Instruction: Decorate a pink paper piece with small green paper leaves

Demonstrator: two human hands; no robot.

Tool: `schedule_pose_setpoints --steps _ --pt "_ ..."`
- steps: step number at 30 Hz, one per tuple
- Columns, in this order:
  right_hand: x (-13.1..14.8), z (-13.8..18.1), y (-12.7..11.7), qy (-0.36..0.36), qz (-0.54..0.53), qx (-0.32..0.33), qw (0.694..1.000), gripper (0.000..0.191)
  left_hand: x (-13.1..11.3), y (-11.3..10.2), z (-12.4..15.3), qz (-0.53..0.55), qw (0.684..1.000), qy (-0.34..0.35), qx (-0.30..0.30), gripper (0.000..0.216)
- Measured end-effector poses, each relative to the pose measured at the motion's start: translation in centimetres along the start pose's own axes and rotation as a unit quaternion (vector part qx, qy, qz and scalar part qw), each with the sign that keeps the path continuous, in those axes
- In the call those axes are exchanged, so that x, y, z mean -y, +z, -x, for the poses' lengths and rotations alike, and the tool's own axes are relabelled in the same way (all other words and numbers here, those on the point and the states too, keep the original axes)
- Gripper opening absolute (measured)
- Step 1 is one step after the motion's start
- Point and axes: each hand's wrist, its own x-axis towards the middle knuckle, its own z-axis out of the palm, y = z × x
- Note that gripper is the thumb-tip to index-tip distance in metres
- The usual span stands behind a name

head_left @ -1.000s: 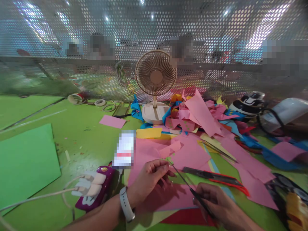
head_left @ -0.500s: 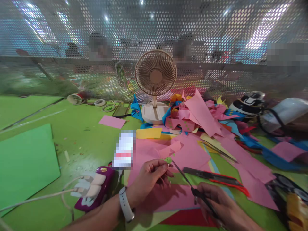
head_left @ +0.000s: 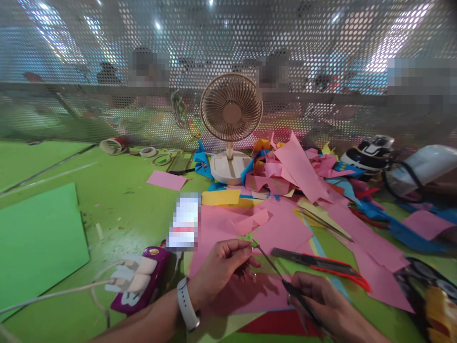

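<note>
My left hand (head_left: 228, 259), with a white watch band (head_left: 187, 305) on its wrist, is closed in a pinch over the pink paper. At its fingertips is a small green paper piece (head_left: 254, 244), partly hidden by the fingers. My right hand (head_left: 317, 297) is closed around a slim black-handled tool (head_left: 273, 266) with a long, thin metal end; its exact kind is unclear. The tip reaches the green piece beside my left fingertips. Tiny green scraps (head_left: 246, 236) lie on the pink paper (head_left: 285, 228) just beyond.
A cutter knife (head_left: 317, 265) and tweezers (head_left: 326, 224) lie right of my hands. Crumpled paper scraps (head_left: 296, 166) pile beside a fan (head_left: 231, 114). Left are a phone (head_left: 184, 221), a purple power strip (head_left: 143, 295) with cables and green sheets (head_left: 43, 247). A perforated screen (head_left: 314, 57) stands behind.
The tool's tip and my left fingertips have shifted slightly, and the tip now meets the green piece lower down. More green scraps show on the pink paper.
</note>
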Motion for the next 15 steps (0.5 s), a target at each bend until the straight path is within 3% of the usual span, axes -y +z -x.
schedule_pose_setpoints --steps 15 --pt "-0.15 -0.05 0.20 0.003 0.000 -0.011 1.000 0.044 -0.18 0.30 -0.03 0.021 1.000 0.002 -0.003 0.024"
